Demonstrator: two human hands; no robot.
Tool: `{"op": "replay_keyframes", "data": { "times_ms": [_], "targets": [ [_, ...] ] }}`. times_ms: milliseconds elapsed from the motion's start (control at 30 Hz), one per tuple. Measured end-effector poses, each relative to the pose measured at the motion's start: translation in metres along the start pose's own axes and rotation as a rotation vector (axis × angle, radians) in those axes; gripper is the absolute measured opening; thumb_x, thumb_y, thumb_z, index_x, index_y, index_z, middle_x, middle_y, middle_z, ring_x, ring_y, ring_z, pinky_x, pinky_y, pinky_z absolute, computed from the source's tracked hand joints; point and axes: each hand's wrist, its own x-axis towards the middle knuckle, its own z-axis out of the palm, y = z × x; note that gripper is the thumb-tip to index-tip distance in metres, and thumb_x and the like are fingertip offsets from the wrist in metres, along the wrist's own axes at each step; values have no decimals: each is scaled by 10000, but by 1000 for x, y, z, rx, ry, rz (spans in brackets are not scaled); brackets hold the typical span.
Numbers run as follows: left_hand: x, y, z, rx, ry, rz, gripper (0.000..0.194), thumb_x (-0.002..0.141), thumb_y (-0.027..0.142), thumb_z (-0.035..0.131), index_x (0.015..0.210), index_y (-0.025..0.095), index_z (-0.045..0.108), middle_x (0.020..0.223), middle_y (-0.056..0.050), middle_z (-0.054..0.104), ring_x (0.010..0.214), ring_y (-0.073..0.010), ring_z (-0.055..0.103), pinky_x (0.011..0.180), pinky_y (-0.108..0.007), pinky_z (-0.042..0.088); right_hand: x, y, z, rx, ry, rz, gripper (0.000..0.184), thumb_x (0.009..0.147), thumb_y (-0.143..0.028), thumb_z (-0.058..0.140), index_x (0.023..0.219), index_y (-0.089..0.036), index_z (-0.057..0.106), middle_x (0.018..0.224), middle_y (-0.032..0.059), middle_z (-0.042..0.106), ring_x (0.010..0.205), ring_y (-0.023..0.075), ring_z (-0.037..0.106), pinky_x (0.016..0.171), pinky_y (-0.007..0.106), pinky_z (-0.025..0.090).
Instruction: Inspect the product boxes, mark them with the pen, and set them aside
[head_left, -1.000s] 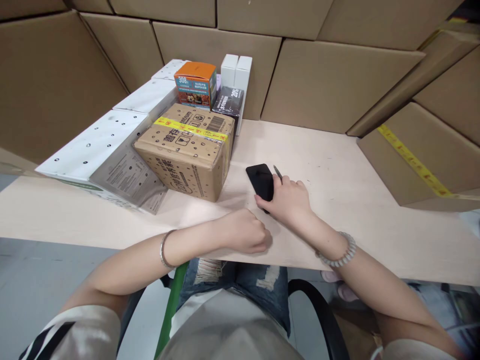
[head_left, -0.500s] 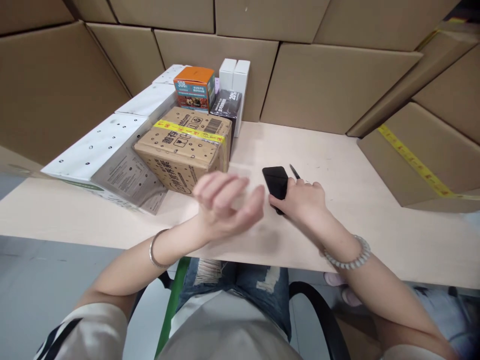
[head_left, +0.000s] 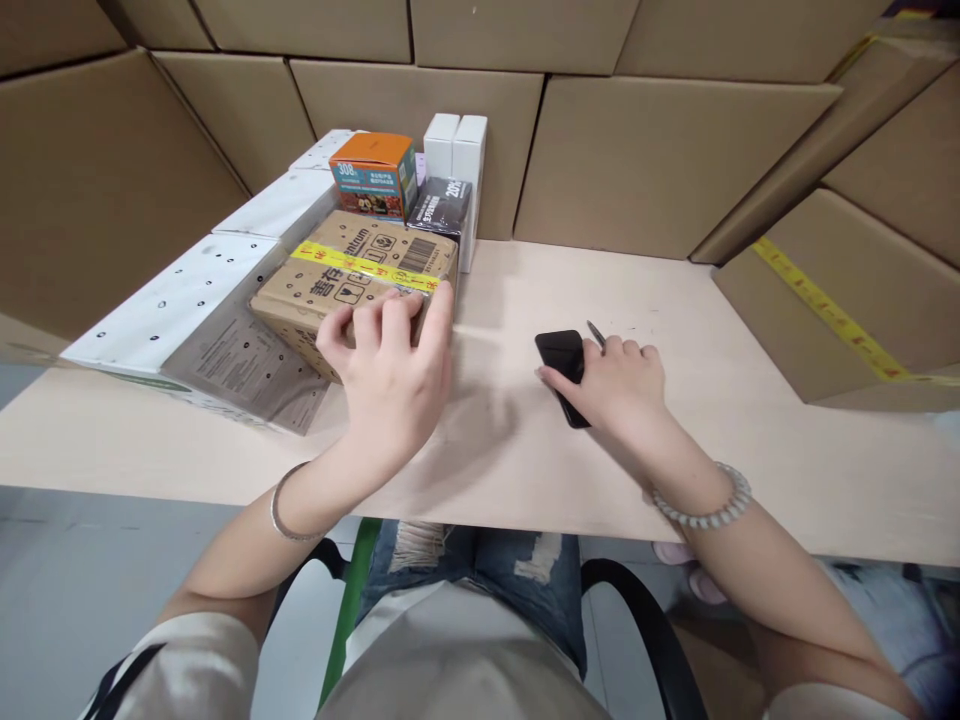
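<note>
A black smartphone (head_left: 562, 350) lies on the table, with my right hand (head_left: 621, 375) over its right half. The thumb reaches its left edge and the curled fingers are at its right side. Just beyond those knuckles shows the tip of a thin dark pen (head_left: 596, 334); its other end is hidden. My left hand (head_left: 390, 375) is raised at the near right corner of a brown cardboard box (head_left: 367, 262) with yellow tape, fingers bent and apart. I cannot tell whether the fingertips touch the box.
White dotted boxes (head_left: 184, 290) line the left. Behind the taped box stand an orange box (head_left: 373, 165), a dark box (head_left: 442, 208) and two slim white boxes (head_left: 469, 160). Large cartons (head_left: 600, 160) wall the back; another carton (head_left: 847, 300) stands right. The wooden table (head_left: 480, 490) ends before my lap.
My left hand has moved left and forward from above the table to the taped box, its fingers spreading. The right hand stays at the smartphone. The view has shifted slightly.
</note>
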Motion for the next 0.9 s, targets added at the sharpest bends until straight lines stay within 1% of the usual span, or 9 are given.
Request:
{"op": "replay_keyframes", "data": {
  "times_ms": [100, 200, 300, 400, 467, 633, 733, 833, 900],
  "targets": [
    [1, 3, -6, 37, 44, 100, 396, 1029, 137, 616, 1356, 317, 746, 1097, -96, 764, 1065, -291, 647, 1013, -512, 368, 2, -1, 1, 123, 150, -45, 670, 1066, -581, 483, 1366, -25, 707, 1273, 303, 737, 1207, 462, 653, 1063, 557, 442],
    [0, 10, -16, 62, 39, 185, 311, 1037, 101, 623, 1257, 272, 761, 1084, -79, 774, 1079, -263, 672, 954, -453, 352, 5, -1, 4, 392, 176, -132, 621, 1042, -508, 535, 1434, -47, 680, 1340, 285, 720, 1285, 439, 647, 1153, 579, 447],
    [-3, 19, -24, 70, 12, 291, 258, 1033, 97, 659, 1227, 239, 754, 1133, -77, 788, 1177, -253, 693, 954, -421, 357, 9, 0, 7, 843, 69, -275, 703, 1007, -522, 564, 1573, -104, 567, 1556, 247, 629, 1449, 358, 604, 1246, 519, 453],
    [-6, 26, -27, 79, 40, 387, 206, 1026, 116, 683, 1180, 236, 748, 1138, -66, 812, 1181, -235, 708, 936, -398, 369, 13, 0, 8, 1166, -81, -353, 789, 1023, -574, 509, 1711, -211, 378, 1797, 175, 418, 1638, 286, 450, 1301, 502, 429],
    [-7, 29, -29, 86, 51, 417, 175, 1027, 135, 685, 1154, 241, 741, 1107, -54, 828, 1149, -223, 724, 925, -390, 375, 14, -1, 7, 1251, -132, -389, 840, 1043, -637, 457, 1760, -245, 262, 1868, 141, 297, 1705, 264, 350, 1326, 518, 401],
    [-11, 34, -31, 53, 18, 471, 143, 1053, 148, 648, 1136, 223, 737, 1118, -61, 841, 1145, -213, 746, 920, -377, 385, 12, -8, 0, 1347, -172, -529, 1089, 966, -911, 374, 1795, -242, 145, 1906, 131, 173, 1746, 268, 257, 1357, 526, 361],
    [-13, 37, -32, 36, 11, 463, 167, 1061, 124, 614, 1138, 202, 740, 1130, -88, 839, 1154, -221, 747, 915, -376, 392, 7, -16, -2, 1390, -185, -593, 1047, 980, -912, 325, 1790, -266, 171, 1897, 123, 212, 1710, 277, 338, 1330, 523, 408],
    [-14, 37, -32, 16, -8, 490, 180, 1065, 119, 602, 1149, 189, 745, 1138, -96, 832, 1145, -225, 741, 909, -367, 405, 4, -19, -2, 1396, -175, -599, 909, 1031, -818, 329, 1766, -287, 260, 1802, 135, 423, 1587, 294, 502, 1257, 518, 482],
    [-14, 36, -33, -47, -19, 531, 209, 1045, 81, 604, 1171, 167, 746, 1109, -101, 823, 1086, -213, 734, 883, -359, 423, 4, -17, -2, 1363, -150, -549, 824, 1060, -735, 330, 1738, -268, 336, 1691, 151, 555, 1504, 305, 564, 1212, 511, 506]
  ]
}}
